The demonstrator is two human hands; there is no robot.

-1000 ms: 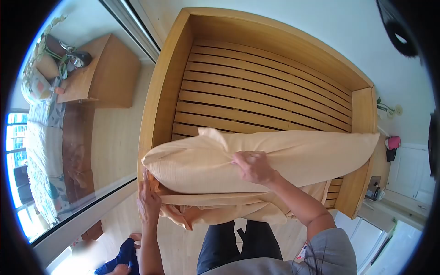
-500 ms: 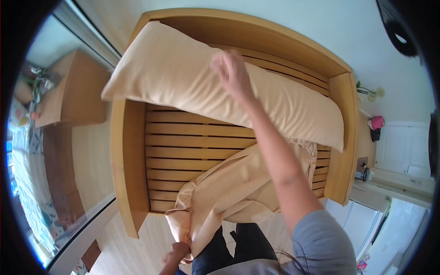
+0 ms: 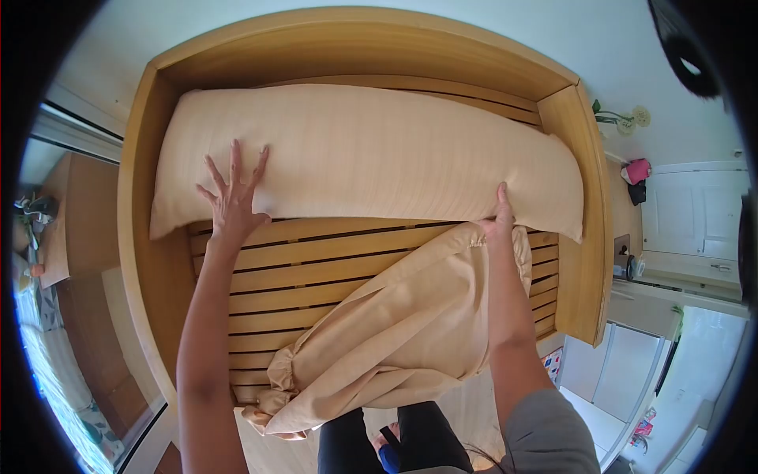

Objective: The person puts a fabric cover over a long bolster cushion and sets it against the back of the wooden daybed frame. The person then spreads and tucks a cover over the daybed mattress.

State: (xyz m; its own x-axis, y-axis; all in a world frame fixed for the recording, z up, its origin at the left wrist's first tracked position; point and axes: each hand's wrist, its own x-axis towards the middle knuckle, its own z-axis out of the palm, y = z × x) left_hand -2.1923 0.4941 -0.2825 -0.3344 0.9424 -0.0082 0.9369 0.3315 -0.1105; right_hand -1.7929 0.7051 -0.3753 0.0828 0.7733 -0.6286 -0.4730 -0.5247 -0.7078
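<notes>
A long peach cushion point(image 3: 371, 150) lies across the back of a wooden frame with a slatted base point(image 3: 316, 272). My left hand point(image 3: 234, 193) rests on the cushion's left part, fingers spread. At the cushion's front edge on the right, my right hand point(image 3: 499, 217) grips it, thumb on top and the other fingers hidden beneath. A loose peach cover point(image 3: 403, 316) with gathered edges is draped over the slats and the frame's front, its upper end beside my right wrist.
The frame's left side point(image 3: 142, 237), curved back point(image 3: 363, 39) and right side point(image 3: 580, 229) stand raised. A wooden cabinet point(image 3: 87, 213) is at the left. White flowers point(image 3: 628, 121), a pink item point(image 3: 636, 170) and a white door point(image 3: 691, 217) appear at the right.
The cushion's left end has come down inside the frame, and it lies straighter. My left hand has let go of the cover and moved onto the cushion. My right hand has moved to its front edge.
</notes>
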